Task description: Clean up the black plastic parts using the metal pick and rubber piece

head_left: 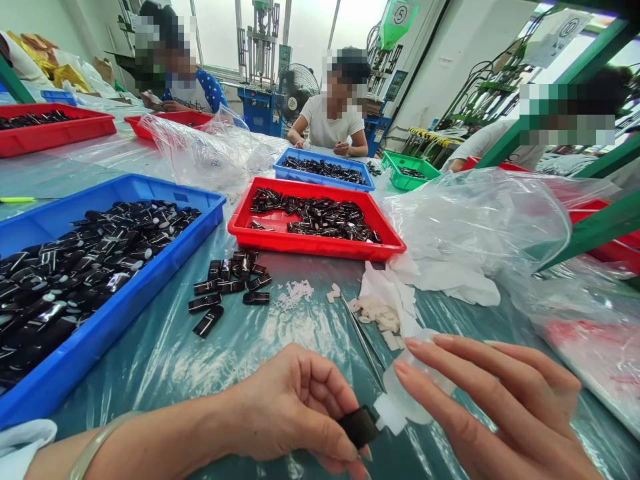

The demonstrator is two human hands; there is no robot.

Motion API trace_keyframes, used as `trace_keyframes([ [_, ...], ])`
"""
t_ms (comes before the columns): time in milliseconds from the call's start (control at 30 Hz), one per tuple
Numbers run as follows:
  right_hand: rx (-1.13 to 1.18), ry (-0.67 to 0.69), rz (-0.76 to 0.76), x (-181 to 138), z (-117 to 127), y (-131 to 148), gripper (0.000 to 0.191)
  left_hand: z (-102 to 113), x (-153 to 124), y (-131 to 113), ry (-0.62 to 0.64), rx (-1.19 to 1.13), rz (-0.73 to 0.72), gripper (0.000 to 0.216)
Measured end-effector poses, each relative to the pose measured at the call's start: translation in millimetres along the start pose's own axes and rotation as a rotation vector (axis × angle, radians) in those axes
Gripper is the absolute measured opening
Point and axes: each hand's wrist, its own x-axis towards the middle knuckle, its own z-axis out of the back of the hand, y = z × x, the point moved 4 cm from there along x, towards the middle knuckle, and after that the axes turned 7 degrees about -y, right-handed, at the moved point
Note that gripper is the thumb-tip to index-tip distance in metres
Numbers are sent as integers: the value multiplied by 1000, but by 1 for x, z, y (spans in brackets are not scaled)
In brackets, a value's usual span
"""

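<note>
My left hand (295,407) pinches a small black plastic part (358,427) between thumb and fingers near the table's front edge. My right hand (505,407) is just to its right, fingers stretched out, holding a thin clear film or white sticker (400,403) against the part's end. Several more black parts (227,287) lie loose on the table ahead. A blue tray (165,267) at left and a red tray (310,243) in the middle hold many more of these black parts.
Metal tweezers (363,340) and white scraps (380,313) lie on the plastic-covered table. Crumpled clear bags (480,220) sit right and back left. Further trays, red (55,133), blue (325,180) and green (407,175), stand behind. Other people sit at the far side.
</note>
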Motion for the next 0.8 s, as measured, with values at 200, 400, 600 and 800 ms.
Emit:
trace_keyframes([
  [200,-26,-8,66,0,-1,2,33,0,0,0,1,9,11,26],
  [400,-53,29,29,-1,0,4,31,-1,1,0,-6,-4,18,27],
  [600,-89,-18,17,-1,-2,7,33,-1,1,2,-5,1,18,27],
  [800,-104,-57,22,0,-5,9,36,-1,0,2,2,-12,28,28],
])
